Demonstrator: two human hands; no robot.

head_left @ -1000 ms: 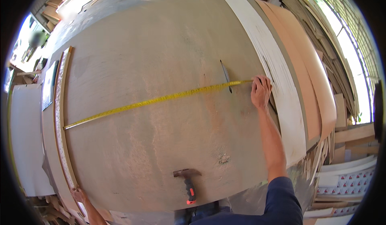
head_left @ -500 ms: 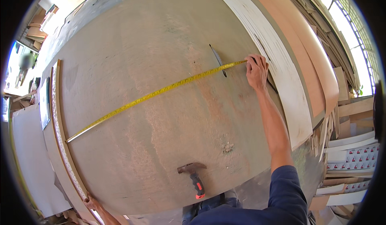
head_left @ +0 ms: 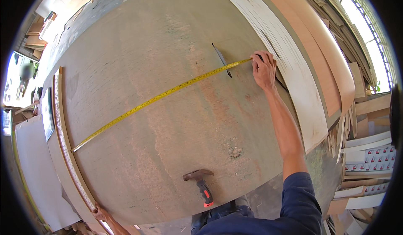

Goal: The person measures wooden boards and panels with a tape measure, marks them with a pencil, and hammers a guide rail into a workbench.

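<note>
A yellow tape measure [head_left: 163, 94] lies stretched across a wide brown board [head_left: 126, 172]. My right hand [head_left: 264, 71] is closed on its right end, fingers bent around a dark part mostly hidden by them. The tape's silvery left tip meets a long narrow strip [head_left: 62, 130] along the board's left side. At the strip's near end, my left hand [head_left: 100, 213] is wrapped round its edge. A slim, pen-shaped tool [head_left: 219, 55] lies partly under the tape, left of my right hand. Nearer my body, a claw hammer [head_left: 203, 186] with a black and red handle rests on the board.
A white panel [head_left: 289, 67] and tan sheets [head_left: 312, 46] lie along the right side. Beyond them are stacked boards and offcuts [head_left: 369, 142]. A pale sheet [head_left: 37, 172] stands at far left, and boxes [head_left: 63, 0] are at the back left.
The view has shifted slightly. My right hand's fingers have bent a little more at the tape's end; tape, hammer and left hand keep their places on the board.
</note>
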